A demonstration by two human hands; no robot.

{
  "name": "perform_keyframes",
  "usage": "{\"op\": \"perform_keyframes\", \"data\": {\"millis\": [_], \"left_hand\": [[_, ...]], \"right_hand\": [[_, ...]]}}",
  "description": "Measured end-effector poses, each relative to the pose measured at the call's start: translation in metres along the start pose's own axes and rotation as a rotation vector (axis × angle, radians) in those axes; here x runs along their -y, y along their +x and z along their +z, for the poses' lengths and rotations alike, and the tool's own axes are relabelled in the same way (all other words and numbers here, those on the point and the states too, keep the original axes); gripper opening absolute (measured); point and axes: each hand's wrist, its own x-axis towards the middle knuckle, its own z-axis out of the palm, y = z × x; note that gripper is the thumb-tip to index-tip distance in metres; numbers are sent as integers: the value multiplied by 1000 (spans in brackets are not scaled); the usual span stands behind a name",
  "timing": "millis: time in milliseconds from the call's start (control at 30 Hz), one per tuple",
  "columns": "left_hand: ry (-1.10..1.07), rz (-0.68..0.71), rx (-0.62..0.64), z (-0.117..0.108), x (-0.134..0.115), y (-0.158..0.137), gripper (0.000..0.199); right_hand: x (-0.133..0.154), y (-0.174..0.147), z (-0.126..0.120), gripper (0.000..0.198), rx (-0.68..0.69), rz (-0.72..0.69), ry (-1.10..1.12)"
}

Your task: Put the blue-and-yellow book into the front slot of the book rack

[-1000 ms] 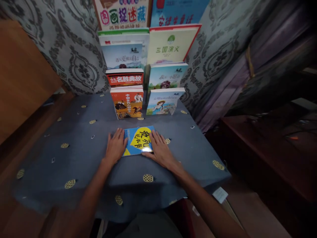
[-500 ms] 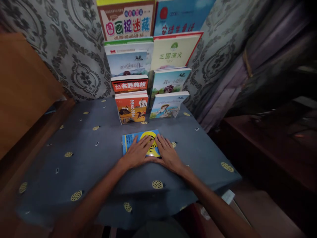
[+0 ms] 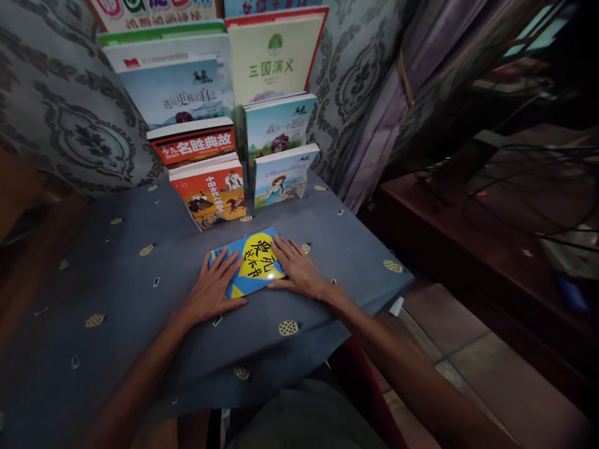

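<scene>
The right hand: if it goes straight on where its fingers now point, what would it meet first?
Past the blue and yellow book that it touches, the right hand would probably meet the standing orange book first, near its lower right part. Depth is unclear from this single view.

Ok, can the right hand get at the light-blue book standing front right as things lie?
Probably yes: the right hand rests at the right end of the flat blue-and-yellow book, and only tablecloth shows between it and the light-blue book.
</scene>
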Motion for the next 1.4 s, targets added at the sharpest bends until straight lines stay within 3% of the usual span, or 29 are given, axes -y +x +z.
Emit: {"op": "perform_keyframes", "data": {"millis": [267, 400, 500, 700, 867, 967, 1067, 1233, 1400], "left_hand": [[-56, -69, -18, 3, 20, -6, 111], [-179, -231, -136, 0, 31, 0, 74], [-222, -315, -265, -4, 32, 2, 61], [-96, -357, -390, -7, -1, -20, 38], [-201, -280, -294, -7, -30, -39, 38], [-179, -274, -332, -8, -32, -30, 40], [-147, -290, -450, -6, -23, -6, 26], [-167, -235, -469, 15, 1, 26, 42], [-159, -213, -411, 42, 15, 27, 45]], "right_hand": [[4, 1, -4, 104, 26, 45, 17], [1, 2, -2, 100, 30, 50, 35], [0, 2, -2, 96, -5, 87, 78], [-9, -1, 0, 75, -235, 235, 135], [0, 0, 0, 40, -352, 179, 113], [33, 13, 2, 38, -302, 45, 160], [75, 37, 8, 42, -146, -139, 174], [106, 68, 15, 59, 40, -13, 47], [91, 63, 13, 57, -13, 58, 7]]}}
